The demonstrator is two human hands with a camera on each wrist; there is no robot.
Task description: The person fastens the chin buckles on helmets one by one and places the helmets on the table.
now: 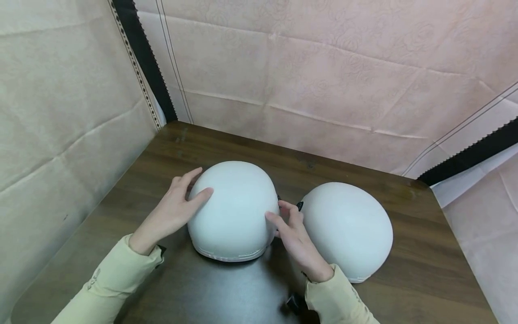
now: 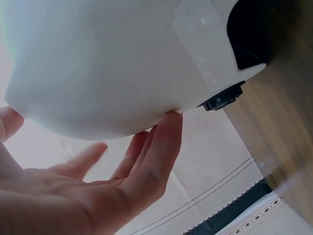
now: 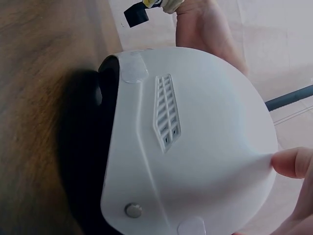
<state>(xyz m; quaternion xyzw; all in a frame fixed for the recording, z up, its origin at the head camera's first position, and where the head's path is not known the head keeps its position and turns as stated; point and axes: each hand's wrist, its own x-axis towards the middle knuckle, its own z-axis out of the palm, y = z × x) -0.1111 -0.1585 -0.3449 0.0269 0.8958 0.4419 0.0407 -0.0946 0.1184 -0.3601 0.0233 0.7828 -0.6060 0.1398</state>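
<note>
Two white rounded helmets sit dome-up on a dark wooden table (image 1: 226, 292). My hands flank the left helmet (image 1: 234, 209). My left hand (image 1: 178, 207) rests against its left side with straight fingers, thumb on the shell; in the left wrist view its fingertips (image 2: 168, 127) touch the white shell (image 2: 107, 63). My right hand (image 1: 289, 225) touches its right side with fingertips, in the narrow gap beside the right helmet (image 1: 348, 227). The right wrist view shows the helmet's vented side (image 3: 195, 142) and a fingertip (image 3: 292, 162) on it.
Pinkish fabric walls (image 1: 323, 67) enclose the table at the back, left and right. A small black knob (image 2: 222, 99) protrudes at the helmet's lower rim. Bare tabletop lies in front of the helmets and toward the back corner.
</note>
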